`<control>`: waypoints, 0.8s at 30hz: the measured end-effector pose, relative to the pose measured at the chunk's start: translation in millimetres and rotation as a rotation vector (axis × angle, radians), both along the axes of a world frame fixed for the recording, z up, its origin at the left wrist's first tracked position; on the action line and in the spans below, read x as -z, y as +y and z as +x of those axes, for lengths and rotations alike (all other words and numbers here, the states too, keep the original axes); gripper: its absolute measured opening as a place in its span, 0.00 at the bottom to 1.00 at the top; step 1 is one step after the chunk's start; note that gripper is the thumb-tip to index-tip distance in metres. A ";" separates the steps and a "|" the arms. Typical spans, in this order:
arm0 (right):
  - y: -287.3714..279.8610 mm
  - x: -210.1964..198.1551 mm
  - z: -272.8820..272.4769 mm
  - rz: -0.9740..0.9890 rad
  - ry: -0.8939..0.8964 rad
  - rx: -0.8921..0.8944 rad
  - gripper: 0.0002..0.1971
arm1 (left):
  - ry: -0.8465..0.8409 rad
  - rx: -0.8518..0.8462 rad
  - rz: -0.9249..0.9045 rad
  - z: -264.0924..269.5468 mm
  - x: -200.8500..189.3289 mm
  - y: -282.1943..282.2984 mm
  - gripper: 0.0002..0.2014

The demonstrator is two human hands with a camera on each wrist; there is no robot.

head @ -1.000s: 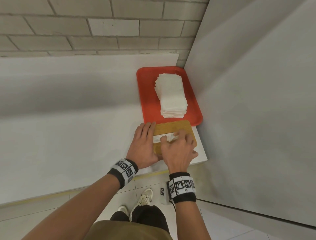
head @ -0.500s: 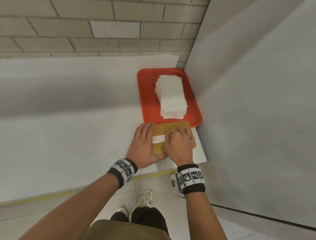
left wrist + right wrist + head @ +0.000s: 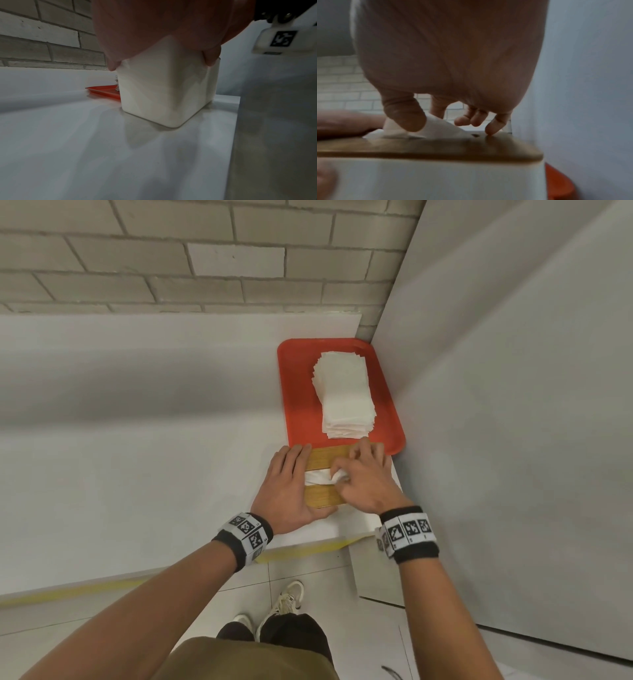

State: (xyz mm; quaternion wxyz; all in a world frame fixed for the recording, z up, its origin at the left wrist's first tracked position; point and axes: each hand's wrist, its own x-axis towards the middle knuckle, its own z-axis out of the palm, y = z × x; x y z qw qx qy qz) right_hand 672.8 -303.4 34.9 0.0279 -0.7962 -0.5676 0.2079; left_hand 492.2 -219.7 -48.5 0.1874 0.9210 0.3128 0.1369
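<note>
A white tissue box (image 3: pixel 164 93) with a wooden lid (image 3: pixel 327 456) stands at the counter's near right corner. A white tissue (image 3: pixel 320 477) sticks out of the lid's slot. My left hand (image 3: pixel 287 484) lies flat over the box's left end, fingers straight on the lid and thumb at the near side. My right hand (image 3: pixel 363 474) pinches the tissue (image 3: pixel 435 127) between thumb and forefinger above the slot; its little finger touches the lid (image 3: pixel 488 146). Behind the box, a stack of white napkins (image 3: pixel 346 395) lies on a red tray (image 3: pixel 298 392).
The white counter (image 3: pixel 137 467) stretches left of the box, with a brick wall (image 3: pixel 205 268) behind it. A grey panel (image 3: pixel 513 405) stands close along the right of the box and tray. The counter's front edge is just behind my wrists; floor tiles and my shoes lie below.
My right hand has slid right along the lid and now pinches the tissue up from the slot. The left hand has stayed on the box's left end.
</note>
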 end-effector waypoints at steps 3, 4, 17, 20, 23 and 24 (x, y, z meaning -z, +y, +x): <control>6.9 -17.5 15.5 -0.096 -0.103 -0.164 0.12 | 0.026 0.011 0.007 -1.3 -0.6 1.1 0.65; 6.9 -24.4 20.7 -0.087 -0.127 -0.179 0.08 | 0.037 0.012 0.007 -1.4 -0.8 1.1 0.65; 1.4 -40.1 55.4 -0.096 -0.087 -0.149 0.05 | 0.041 -0.004 0.018 -1.5 -0.9 0.3 0.66; -5.0 -36.9 62.6 -0.016 -0.038 -0.078 0.06 | 0.055 -0.008 0.001 -1.3 -3.8 -0.1 0.66; -8.5 -24.7 61.0 0.038 0.071 -0.070 0.08 | 0.113 0.017 -0.058 -3.2 -15.3 3.6 0.59; -10.7 -17.0 61.4 0.068 0.130 -0.046 0.07 | 0.104 0.050 -0.102 -4.6 -20.1 8.6 0.52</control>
